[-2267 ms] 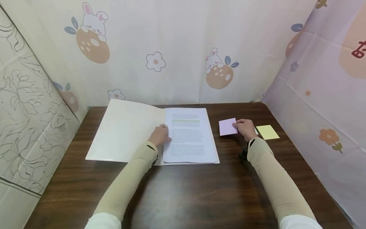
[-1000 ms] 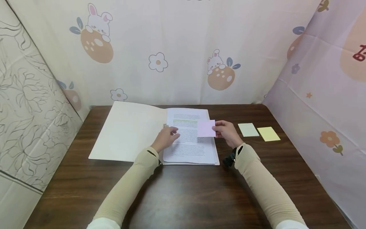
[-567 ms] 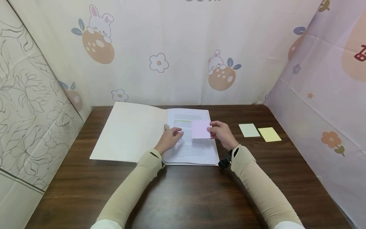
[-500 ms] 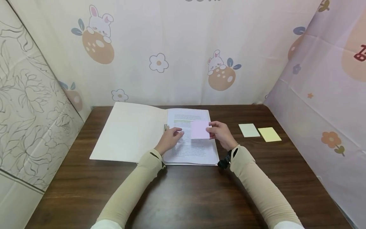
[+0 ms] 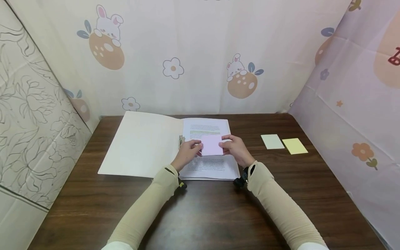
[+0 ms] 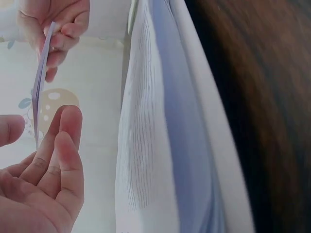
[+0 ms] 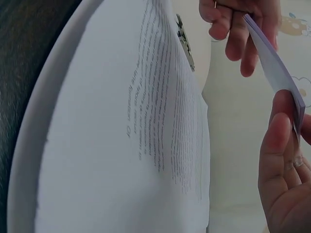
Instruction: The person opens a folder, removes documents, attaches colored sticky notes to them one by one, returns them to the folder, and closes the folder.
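A lilac sticky note pad [image 5: 212, 145] hangs above the printed pages of an open white folder [image 5: 137, 146]. My right hand [image 5: 236, 150] pinches its right edge between thumb and fingers. In the right wrist view the pad [image 7: 274, 63] is seen nearly edge-on, held clear of the paper. My left hand [image 5: 186, 152] is at the pad's left edge. In the left wrist view, the thumb and fingers of that left hand [image 6: 46, 170] stand spread to either side of the pad's end, with gaps showing. The printed sheets [image 5: 206, 168] bear a green highlighted line near the top.
A pale green sticky note pad [image 5: 272, 141] and a yellow one [image 5: 295, 146] lie to the right on the dark wooden table [image 5: 206, 215]. A metal clip [image 5: 181, 140] sits at the folder's spine. Behind the table hangs a patterned curtain [image 5: 200, 38].
My right hand has lifted the lilac pad from beside the pale green one and carried it left over the pages. My left hand has left the paper's edge and moved right to the pad.
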